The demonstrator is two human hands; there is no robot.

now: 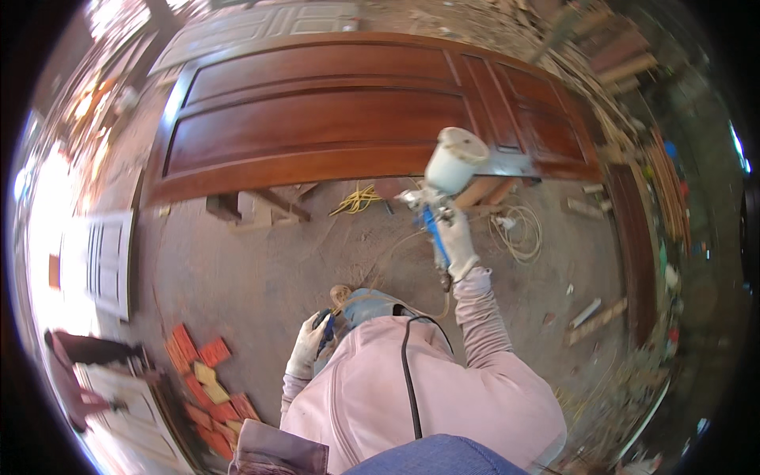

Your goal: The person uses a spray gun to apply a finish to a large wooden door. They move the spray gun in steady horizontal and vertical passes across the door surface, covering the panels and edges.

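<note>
My right hand [457, 247], in a white glove, grips a paint spray gun [435, 231] with a blue handle. A white cup [451, 162] sits tilted on top of the gun, in front of the door's near edge. A thin hose [412, 307] leads off from the gun's lower end toward my left side. The reddish-brown panelled wooden door [317, 123] lies raised on supports ahead of me, its surface glossy. Close to my body, my gloved left hand [305, 348] is closed around a dark blue object [325, 326], whose kind I cannot make out.
Wooden supports [265, 212] stand under the door. A yellow cord [358, 199] and a coiled pale hose [522, 237] lie on the floor. Reddish blocks [210, 400] are heaped at lower left, near another person [75, 372] beside a pale door [131, 408]. Timber [633, 253] lies at right.
</note>
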